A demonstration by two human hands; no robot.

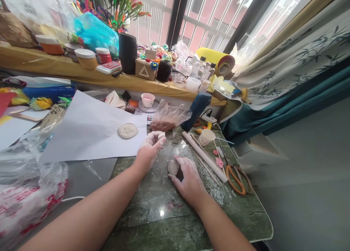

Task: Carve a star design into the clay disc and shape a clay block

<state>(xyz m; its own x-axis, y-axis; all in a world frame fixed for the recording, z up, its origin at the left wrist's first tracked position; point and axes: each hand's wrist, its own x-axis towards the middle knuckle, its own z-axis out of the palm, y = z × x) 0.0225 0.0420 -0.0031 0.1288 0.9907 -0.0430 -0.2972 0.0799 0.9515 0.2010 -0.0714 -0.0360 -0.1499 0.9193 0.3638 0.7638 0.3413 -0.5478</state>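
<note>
My left hand (151, 145), dusted white, is curled above the clear sheet, pinching a small white lump of clay (162, 135) between thumb and fingers. Lower and to the right, my right hand (188, 174) has its thumb and fingers curved round a pale grey ball of clay (172, 167) on the transparent sheet (153, 203). White powder coats the fingers of both hands. A flat clay disc (127, 131) with a star scratched into it lies on white paper (90, 130) left of my left hand.
A white rolling pin (205, 156), thin sticks, a paper cup (207, 136) and orange-handled scissors (235, 180) lie to the right. Behind my hands sits a bag of brown material (165, 123). Jars and craft supplies line the windowsill (106, 79). A plastic bag (30, 196) lies at left.
</note>
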